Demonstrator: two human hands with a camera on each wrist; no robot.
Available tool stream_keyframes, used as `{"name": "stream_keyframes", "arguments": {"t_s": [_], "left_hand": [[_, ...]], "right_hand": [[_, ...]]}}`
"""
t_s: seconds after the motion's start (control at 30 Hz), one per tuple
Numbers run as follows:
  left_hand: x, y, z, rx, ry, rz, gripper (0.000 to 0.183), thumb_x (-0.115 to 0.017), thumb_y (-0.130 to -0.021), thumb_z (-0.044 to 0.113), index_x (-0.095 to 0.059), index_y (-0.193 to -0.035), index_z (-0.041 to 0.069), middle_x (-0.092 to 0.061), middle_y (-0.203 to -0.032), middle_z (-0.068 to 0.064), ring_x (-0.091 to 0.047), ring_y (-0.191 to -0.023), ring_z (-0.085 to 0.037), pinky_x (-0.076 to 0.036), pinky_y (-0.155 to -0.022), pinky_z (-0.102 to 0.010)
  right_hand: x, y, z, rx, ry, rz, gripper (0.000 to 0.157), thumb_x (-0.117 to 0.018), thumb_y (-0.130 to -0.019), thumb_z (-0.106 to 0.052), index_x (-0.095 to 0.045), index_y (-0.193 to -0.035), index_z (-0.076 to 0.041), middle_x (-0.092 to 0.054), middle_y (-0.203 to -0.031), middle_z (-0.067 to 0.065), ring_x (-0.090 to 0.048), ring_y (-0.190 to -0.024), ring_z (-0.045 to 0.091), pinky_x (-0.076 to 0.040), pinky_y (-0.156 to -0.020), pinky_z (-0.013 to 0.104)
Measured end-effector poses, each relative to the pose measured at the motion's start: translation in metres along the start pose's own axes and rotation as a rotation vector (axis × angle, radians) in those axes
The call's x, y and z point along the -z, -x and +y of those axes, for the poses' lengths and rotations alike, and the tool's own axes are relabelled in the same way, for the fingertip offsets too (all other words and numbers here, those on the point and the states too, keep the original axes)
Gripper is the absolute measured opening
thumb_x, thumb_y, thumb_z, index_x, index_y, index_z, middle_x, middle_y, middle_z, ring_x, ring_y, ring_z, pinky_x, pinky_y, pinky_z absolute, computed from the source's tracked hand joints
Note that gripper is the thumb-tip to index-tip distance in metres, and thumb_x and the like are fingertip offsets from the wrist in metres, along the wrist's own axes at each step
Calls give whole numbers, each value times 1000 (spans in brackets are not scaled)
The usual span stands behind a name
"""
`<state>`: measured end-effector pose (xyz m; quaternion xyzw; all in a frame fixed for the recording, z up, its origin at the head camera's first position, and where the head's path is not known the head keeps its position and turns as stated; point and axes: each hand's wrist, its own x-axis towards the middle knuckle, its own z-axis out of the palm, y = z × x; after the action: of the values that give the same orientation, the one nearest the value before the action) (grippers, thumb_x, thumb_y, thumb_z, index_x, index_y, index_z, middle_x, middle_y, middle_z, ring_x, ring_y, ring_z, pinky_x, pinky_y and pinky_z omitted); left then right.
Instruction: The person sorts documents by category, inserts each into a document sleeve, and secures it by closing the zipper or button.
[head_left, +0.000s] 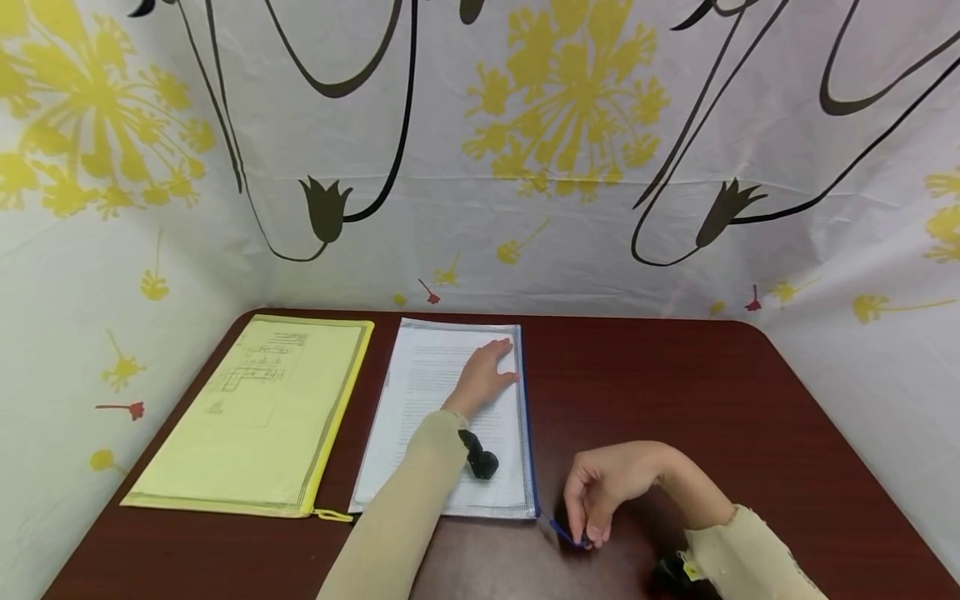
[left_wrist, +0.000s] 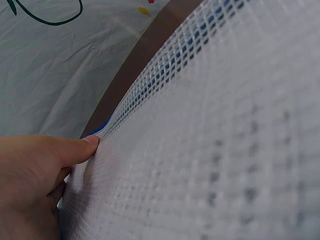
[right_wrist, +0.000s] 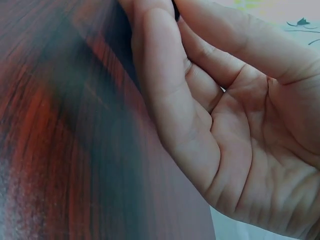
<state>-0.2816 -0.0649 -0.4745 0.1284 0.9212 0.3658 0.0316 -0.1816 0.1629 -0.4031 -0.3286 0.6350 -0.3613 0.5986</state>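
Note:
A white mesh zipper pouch [head_left: 427, 375] with printed paper inside lies flat, its blue zipper edge [head_left: 529, 433] on the right. My left hand [head_left: 483, 379] rests on its upper right part, thumb spread from the fingers. In the left wrist view, the thumb [left_wrist: 75, 150] touches the mesh [left_wrist: 200, 150] beside the blue edge; the other fingers are partly hidden. Off the pouch's lower right corner, my right hand [head_left: 615, 487] pinches a blue zipper pull [head_left: 562, 533] between thumb and fingertips. The right wrist view shows curled fingers [right_wrist: 165, 80], with a small dark bit between the tips.
A yellow mesh zipper pouch [head_left: 255, 417] holding a sheet with a drawing lies to the left, its yellow pull tab [head_left: 332, 516] at the lower right corner. Both pouches are on a dark red-brown table [head_left: 660, 383]. Patterned white cloth [head_left: 450, 208] surrounds the table's back and sides.

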Motion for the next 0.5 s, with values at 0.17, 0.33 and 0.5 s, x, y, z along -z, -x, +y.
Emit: {"name": "stream_keyframes", "arguments": {"t_s": [0.17,0.33,0.5], "left_hand": [[0,0,1,-1,-11,-9,61,-67,-96,24,-44,-150,6,-40,-159,-6,-31,-151,-27,-20,-128,-40],[1,1,2,7,-13,-17,62,-66,-96,25,-43,-150,6,-38,-160,-6,-31,-151,-27,-20,-128,-40],[1,1,3,8,-8,-13,61,-67,-96,24,-43,-150,6,-39,-160,-6,-31,-151,-28,-21,-127,-41]], "right_hand": [[2,2,2,15,-18,-2,23,-69,-89,-1,-68,-104,16,-60,-98,48,-70,-74,6,-59,-82,59],[3,4,5,48,-25,3,24,-68,-89,-1,-67,-104,17,-59,-97,48,-70,-76,5,-63,-79,45],[3,7,7,86,-12,19,24,-69,-89,-3,-68,-104,16,-60,-95,47,-70,-77,6,-61,-79,55]]}}
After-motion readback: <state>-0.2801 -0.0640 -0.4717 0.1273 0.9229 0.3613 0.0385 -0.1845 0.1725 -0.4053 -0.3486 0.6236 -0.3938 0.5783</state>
